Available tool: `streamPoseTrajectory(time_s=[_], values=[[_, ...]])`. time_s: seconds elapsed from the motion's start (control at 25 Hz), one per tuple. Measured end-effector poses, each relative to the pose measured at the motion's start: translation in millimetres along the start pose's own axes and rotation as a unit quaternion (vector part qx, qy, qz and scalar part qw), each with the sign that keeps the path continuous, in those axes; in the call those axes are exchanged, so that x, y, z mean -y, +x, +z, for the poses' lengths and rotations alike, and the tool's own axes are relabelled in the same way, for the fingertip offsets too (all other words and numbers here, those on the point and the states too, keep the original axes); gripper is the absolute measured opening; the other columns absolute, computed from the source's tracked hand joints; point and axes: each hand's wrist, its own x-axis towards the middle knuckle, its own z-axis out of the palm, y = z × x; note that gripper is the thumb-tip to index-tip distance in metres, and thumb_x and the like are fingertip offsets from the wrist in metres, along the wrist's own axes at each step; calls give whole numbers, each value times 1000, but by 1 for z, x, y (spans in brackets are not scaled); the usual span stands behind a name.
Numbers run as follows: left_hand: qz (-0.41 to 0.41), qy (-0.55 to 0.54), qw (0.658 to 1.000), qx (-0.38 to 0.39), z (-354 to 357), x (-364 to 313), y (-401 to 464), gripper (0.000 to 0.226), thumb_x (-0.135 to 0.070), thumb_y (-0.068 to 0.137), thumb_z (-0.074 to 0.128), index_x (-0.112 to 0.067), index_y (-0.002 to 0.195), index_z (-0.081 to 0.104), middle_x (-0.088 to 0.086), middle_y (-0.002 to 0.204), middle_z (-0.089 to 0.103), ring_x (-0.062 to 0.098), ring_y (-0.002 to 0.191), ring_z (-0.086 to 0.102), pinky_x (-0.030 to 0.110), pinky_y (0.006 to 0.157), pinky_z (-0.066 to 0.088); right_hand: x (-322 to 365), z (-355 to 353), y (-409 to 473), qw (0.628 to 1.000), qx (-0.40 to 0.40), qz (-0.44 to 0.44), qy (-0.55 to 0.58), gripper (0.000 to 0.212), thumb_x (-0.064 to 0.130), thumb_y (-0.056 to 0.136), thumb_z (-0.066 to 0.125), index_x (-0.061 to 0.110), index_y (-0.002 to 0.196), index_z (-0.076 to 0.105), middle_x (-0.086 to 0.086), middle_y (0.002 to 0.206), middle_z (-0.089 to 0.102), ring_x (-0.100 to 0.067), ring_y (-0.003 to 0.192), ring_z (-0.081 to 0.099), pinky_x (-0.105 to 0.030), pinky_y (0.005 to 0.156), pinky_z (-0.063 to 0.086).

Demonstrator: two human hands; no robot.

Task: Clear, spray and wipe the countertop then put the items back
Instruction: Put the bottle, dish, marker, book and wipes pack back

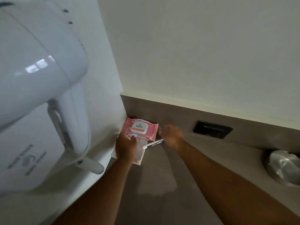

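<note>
Left hand (125, 147) presses flat on the sachet (139, 155), right hand (172, 135) hovers loosely curled, empty, over the pen (154, 143) — best gather both, plus the wipes (141, 128), squarely

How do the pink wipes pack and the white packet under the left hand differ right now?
The wipes pack is pink with a white lid and lies uncovered in the corner; the white packet is pale, flatter, nearer the person, and partly hidden under the left hand. The wipes pack overlaps the packet's far end. Both lie flat on the grey countertop by the left wall.
</note>
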Motion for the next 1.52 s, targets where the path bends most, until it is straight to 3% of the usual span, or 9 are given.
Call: streamPoseTrajectory(time_s=[0.16, 0.32, 0.52, 0.68, 0.88, 1.12, 1.24, 1.32, 1.52], values=[[-179, -311, 933, 34, 16, -10, 17, 32, -7, 91, 56, -6, 123, 58, 18, 112, 68, 35, 93, 70, 47, 78, 60, 18, 23, 41, 991, 2, 108, 76, 22, 22, 86, 66, 0, 88, 71, -16, 85, 70, -31, 83, 70, -34, 72, 55], [-308, -440, 842, 47, 10, -25, 24, 36, -15, 93, 58, 1, 125, 55, 18, 109, 69, 19, 72, 67, 26, 54, 55, 30, 20, 33, 968, 30, 165, 188, 9, 6, 86, 64, 8, 77, 64, -7, 61, 55, -16, 48, 49, -24, 48, 42], [-382, -517, 747, 170, 5, -36, 6, 24, -26, 89, 67, -8, 105, 66, 7, 87, 70, 14, 75, 65, 22, 68, 52, 32, -10, -12, 923, 88, 84, 366, 17, 12, 95, 46, 17, 88, 61, -2, 74, 71, -14, 69, 67, -27, 59, 53], [-322, -469, 799, 195, 10, -52, -23, 31, -35, 81, 77, -11, 97, 66, 4, 81, 74, 14, 78, 64, 31, 83, 57, -8, -44, -42, 900, 71, 82, 423, 17, 18, 99, 43, 17, 100, 60, -2, 82, 76, -16, 75, 72, -33, 62, 57], [-247, -322, 874, 269, 42, -61, -72, 23, -31, 83, 75, -11, 93, 70, 1, 72, 74, 12, 58, 64, 25, 56, 56, -95, -93, -63, 914, -4, 171, 368, 15, 15, 97, 50, 15, 92, 64, -7, 86, 74, -14, 66, 71, -24, 49, 52], [-183, -145, 922, 308, 104, -76, -114, 8, -26, 90, 67, -20, 85, 64, 1, 74, 57, 10, 61, 49, 22, 56, 46, -161, -138, -48, 933, -62, 237, 265, 18, 2, 91, 58, 8, 76, 65, -19, 85, 69, -22, 63, 67, -37, 60, 60], [-80, -91, 945, 304, 128, -79, -115, 9, -18, 90, 67, -10, 88, 68, 23, 69, 58, 14, 53, 42, 25, 52, 33, -180, -147, -27, 972, -73, 208, 79, 17, 10, 91, 59, 3, 81, 70, -21, 91, 71, -31, 84, 70, -38, 77, 58], [0, -49, 961, 274, 138, -79, -113, 12, -14, 87, 68, -3, 92, 72, 32, 84, 66, 22, 56, 54, 27, 56, 38, -185, -148, -22, 973, -119, 195, 31, 22, 24, 91, 62, 9, 77, 70, -14, 87, 72, -24, 75, 66, -25, 61, 49], [56, 37, 978, 200, 146, -85, -115, 11, -26, 84, 72, -17, 91, 72, 3, 87, 73, 16, 79, 66, 37, 77, 54, -192, -143, -17, 958, -202, 175, 102, 20, 31, 88, 68, 20, 72, 65, -2, 75, 67, -15, 68, 59, -21, 56, 37]])
